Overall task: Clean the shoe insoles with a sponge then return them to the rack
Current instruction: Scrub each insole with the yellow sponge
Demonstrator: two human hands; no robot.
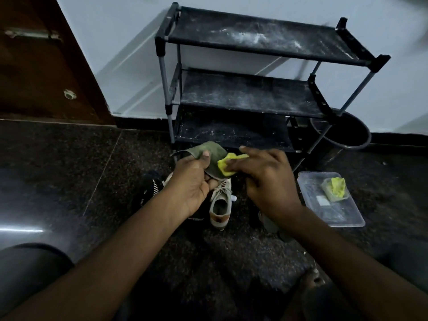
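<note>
Fingers of left hand [192, 181] pinch limp olive insole [214, 151]; right hand [266, 179] grips crumpled yellow sponge [225, 167].

Head-worn view, forward and downward.

Dark speckled floor [69, 181] — rack [250, 93], beige shoe [220, 205], clear tray [335, 214], bucket [352, 140]

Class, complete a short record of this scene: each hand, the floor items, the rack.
Left hand: grips olive-green fabric insole
Right hand: holds crumpled yellow sponge against the insole
Floor: beige lace-up sneaker below the hands; clear plastic tray holding second yellow sponge
Rack: black three-shelf shoe rack, shelves dusty white
</note>
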